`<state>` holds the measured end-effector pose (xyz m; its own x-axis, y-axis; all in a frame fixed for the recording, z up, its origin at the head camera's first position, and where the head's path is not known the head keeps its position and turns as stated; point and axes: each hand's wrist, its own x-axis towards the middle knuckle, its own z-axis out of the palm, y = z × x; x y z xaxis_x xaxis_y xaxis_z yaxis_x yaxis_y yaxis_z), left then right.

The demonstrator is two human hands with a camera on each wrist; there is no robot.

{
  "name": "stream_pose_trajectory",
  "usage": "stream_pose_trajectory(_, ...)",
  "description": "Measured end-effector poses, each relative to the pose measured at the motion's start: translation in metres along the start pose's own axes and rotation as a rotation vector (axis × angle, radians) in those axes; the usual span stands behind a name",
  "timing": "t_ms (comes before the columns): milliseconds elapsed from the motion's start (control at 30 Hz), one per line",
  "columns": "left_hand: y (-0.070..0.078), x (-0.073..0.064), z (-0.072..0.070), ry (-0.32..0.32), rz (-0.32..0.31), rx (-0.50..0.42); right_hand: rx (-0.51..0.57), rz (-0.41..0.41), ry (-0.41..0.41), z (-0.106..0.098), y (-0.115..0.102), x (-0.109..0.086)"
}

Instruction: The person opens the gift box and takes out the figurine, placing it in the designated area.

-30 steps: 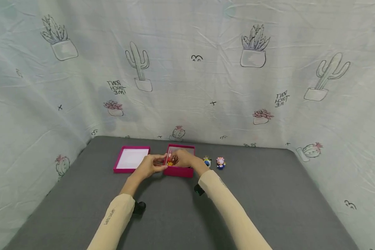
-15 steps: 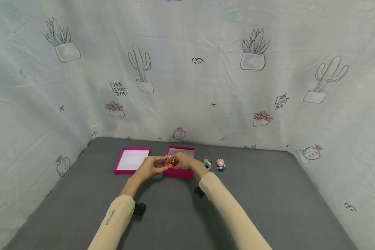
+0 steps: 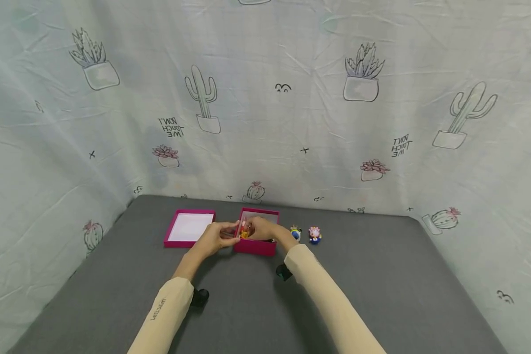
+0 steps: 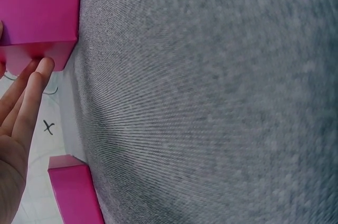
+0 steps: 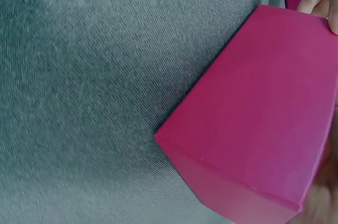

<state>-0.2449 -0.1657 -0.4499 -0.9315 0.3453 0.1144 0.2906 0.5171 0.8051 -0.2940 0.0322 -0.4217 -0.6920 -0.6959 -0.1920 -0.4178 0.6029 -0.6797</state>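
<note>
An uncovered magenta box (image 3: 255,247) stands on the grey table. My left hand (image 3: 213,239) is at its left end; in the left wrist view the fairly straight fingers (image 4: 33,94) press the side wall, and the thumb is near the front corner. My right hand (image 3: 261,228) reaches down inside the box. Its fingertips pinch a small red-and-yellow toy figure (image 3: 244,234) at the left end, partly covered by the hand. The right wrist view shows mostly the box's outer wall (image 5: 253,102), which blocks the right fingers.
A shallow magenta lid (image 3: 189,227) with a white inside lies left of the box. To the box's right stand two small toy figures, one blue and yellow (image 3: 295,233), one pink and blue (image 3: 314,235). A cactus-print curtain (image 3: 265,123) hangs behind the table.
The right hand has shifted slightly inside the box, around the toy figure at its left end. The left hand stays against the box. The head view has tilted up a little.
</note>
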Motion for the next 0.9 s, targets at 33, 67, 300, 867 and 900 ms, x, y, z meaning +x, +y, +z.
stream_pose_trajectory(33, 0.0006, 0.0001, -0.0001, -0.002, 0.004, 0.0, 0.023, -0.018, 0.015, 0.0004, 0.0006, 0.0)
stream_pose_trajectory(67, 0.0015, 0.0001, -0.0001, -0.002, 0.004, -0.001, 0.045, -0.044, 0.032, 0.0005, 0.0009, -0.0001)
stream_pose_trajectory(300, 0.0046, -0.001, 0.0, 0.003, 0.0, -0.01, 0.041, -0.115, 0.077, 0.001, 0.0026, 0.001)
stream_pose_trajectory(867, 0.0038, -0.0016, 0.0003, 0.013, -0.013, -0.012, -0.049, -0.114, 0.002, -0.0035, 0.0042, 0.0021)
stream_pose_trajectory(900, 0.0039, -0.0014, 0.0005, 0.013, -0.018, -0.014, -0.048, -0.109, -0.007, -0.0041, 0.0044, 0.0017)
